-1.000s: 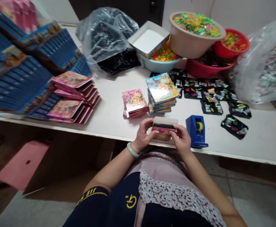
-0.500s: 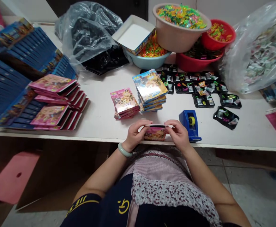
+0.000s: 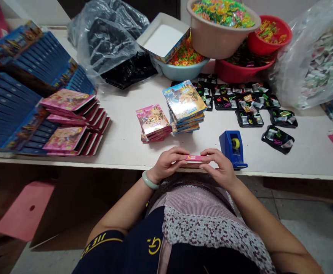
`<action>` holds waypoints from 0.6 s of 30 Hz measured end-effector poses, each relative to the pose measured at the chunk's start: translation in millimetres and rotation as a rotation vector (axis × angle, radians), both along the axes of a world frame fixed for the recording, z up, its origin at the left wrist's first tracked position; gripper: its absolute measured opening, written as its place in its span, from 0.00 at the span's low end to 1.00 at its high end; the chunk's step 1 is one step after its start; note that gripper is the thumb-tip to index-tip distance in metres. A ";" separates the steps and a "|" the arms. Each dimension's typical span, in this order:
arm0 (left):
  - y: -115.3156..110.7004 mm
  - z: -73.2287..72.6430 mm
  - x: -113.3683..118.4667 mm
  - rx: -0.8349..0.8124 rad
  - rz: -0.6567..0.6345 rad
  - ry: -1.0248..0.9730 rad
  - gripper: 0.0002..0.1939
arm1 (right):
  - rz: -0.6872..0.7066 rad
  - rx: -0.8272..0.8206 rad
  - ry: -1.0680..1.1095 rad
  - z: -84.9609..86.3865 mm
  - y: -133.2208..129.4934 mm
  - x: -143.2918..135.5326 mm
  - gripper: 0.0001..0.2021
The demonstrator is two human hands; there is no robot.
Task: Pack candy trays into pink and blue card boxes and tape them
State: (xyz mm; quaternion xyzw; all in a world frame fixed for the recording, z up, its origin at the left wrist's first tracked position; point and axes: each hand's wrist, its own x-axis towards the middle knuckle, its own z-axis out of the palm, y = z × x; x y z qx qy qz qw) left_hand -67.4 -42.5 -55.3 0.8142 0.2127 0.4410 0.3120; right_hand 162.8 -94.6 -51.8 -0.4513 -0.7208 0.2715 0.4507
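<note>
A small pink printed box [image 3: 194, 158] is held at the table's front edge, its narrow pink flap side facing up. My left hand [image 3: 170, 161] grips its left end between thumb and fingers. At the right end, my right hand [image 3: 218, 164] has its fingers on the flap and its thumb below. Just beyond stand a short stack of pink boxes [image 3: 152, 121] and a taller stack of blue-and-yellow boxes [image 3: 185, 102]. A blue tape dispenser [image 3: 232, 149] with yellow tape sits close by my right hand.
Pink boxes [image 3: 66, 139] lean open on blue display cartons [image 3: 9, 110] at left. Black trays of small packets [image 3: 249, 102] lie at right. Behind are a beige tub [image 3: 215, 36], red basins [image 3: 235, 70], a light-blue basin [image 3: 183, 70] and plastic bags [image 3: 109, 42].
The box in my hands had its dark opening showing; now the pink flap covers that side. Both hands stay at the box's ends, and the view has shifted slightly.
</note>
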 end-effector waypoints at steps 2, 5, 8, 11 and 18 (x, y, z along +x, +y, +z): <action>-0.7 -2.6 -9.5 0.071 -0.052 0.075 0.14 | 0.059 0.052 -0.046 -6.9 -3.4 3.4 0.06; -2.6 -5.7 -13.8 0.090 -0.038 0.146 0.17 | 0.026 0.107 -0.054 -16.2 -4.6 -2.5 0.06; -5.2 -6.8 -4.5 -0.070 0.052 0.063 0.13 | -0.042 0.060 -0.036 -14.3 -7.2 -7.8 0.07; -8.2 -8.6 11.6 -0.167 0.198 -0.036 0.12 | -0.147 0.000 -0.035 -4.4 -19.5 10.8 0.12; -9.1 -20.5 37.5 -0.056 0.298 -0.077 0.13 | -0.697 -0.166 -0.454 -12.4 -49.1 86.7 0.21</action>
